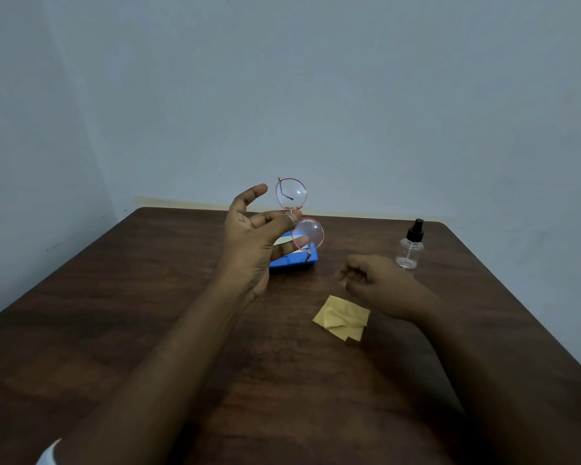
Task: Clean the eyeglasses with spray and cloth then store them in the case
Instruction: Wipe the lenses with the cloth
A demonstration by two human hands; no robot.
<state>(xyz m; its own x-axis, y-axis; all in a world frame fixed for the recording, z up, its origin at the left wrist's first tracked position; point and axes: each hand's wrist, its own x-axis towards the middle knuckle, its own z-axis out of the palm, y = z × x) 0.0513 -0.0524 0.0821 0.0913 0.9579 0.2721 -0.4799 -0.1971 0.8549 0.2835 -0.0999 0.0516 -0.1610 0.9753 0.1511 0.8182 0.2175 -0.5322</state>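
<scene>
Above dark brown wooden table (pixel 141 297), left hand (pixel 249 243) raised, thumb and fingertips pinching bridge of round pink thin-rimmed eyeglasses (pixel 291 193); lenses stacked one over other, temples folded. Index finger sticks out free. Blue rectangular glasses case (pixel 292 262) on table just behind left hand, partly hidden. Right hand (pixel 376 283) low over table, fingers loosely curled, holding nothing, slightly blurred. Crumpled yellow microfibre cloth (pixel 342 317) lies just beside it. Clear plastic spray bottle with black nozzle (pixel 410 250) upright behind right hand.
</scene>
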